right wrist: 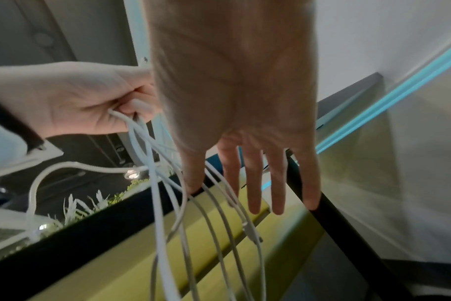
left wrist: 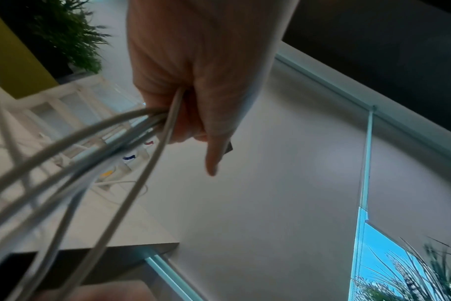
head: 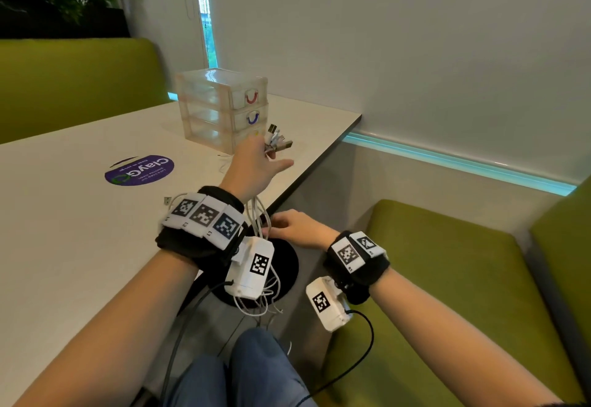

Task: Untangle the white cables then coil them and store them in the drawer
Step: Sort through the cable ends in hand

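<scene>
step: untangling | left hand [head: 252, 163] clamped on cables [head: 260, 214], plugs bunched | right hand [head: 299, 227] fingers apart | we judged combing downward loosened snarls best

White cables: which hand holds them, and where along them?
Left hand grips the white cables bunched near their plug ends, which stick out past its fingers. Right hand is open, holding nothing.

The right hand [right wrist: 234, 97] fills the top center, its fingers [right wrist: 254, 183] straight and spread toward 6 o'clock. At 9 o'clock the left hand [right wrist: 72, 101] grips a bundle of white cables [right wrist: 157, 203], which hang toward 6 o'clock, brushing the right forefinger, over a green seat [right wrist: 131, 264].
</scene>
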The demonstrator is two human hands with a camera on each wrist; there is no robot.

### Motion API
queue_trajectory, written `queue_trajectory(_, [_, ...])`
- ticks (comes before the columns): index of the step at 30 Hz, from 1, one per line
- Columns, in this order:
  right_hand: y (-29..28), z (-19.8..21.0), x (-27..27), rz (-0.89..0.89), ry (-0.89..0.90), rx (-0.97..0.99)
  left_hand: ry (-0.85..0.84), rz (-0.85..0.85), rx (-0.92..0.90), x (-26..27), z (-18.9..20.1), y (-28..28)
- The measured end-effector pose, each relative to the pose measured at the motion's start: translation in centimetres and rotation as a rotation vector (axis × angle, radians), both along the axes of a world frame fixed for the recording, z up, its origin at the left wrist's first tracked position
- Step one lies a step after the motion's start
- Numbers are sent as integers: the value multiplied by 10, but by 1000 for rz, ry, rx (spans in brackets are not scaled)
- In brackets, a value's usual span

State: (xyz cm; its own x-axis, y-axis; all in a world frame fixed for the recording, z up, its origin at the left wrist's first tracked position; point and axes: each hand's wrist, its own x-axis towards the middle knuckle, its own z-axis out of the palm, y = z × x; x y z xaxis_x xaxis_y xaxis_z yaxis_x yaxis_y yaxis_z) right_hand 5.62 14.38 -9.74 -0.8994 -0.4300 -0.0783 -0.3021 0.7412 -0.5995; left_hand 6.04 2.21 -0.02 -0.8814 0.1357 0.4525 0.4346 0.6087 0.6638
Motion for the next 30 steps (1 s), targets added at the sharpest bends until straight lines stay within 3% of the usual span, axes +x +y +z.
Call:
queue_trajectory(6, [6, -1, -1, 38, 21, -58, -281, 107, -280, 2, -2, -6])
queue_trajectory(10, [21, 4, 4, -26, 9, -272, -440, 93, -389, 3, -5, -8])
queue_trajectory(14, [34, 11, 2, -49, 34, -393, -485, 74, -396, 5, -8, -6])
queue_trajectory(20, [48, 17, -4, -81, 79, -389, -520, 3, -427, 10, -7, -3])
queue_trajectory(23, [49, 19, 1, -56, -2, -427, -519, -44, -353, 10, -6, -3])
queue_trajectory(27, [46, 23, 4, -90, -188, -637, -548, -91, -252, 11, -3, -7])
queue_trajectory(30, [49, 22, 0, -105, -68, -583, -528, -80, -232, 10, -4, -7])
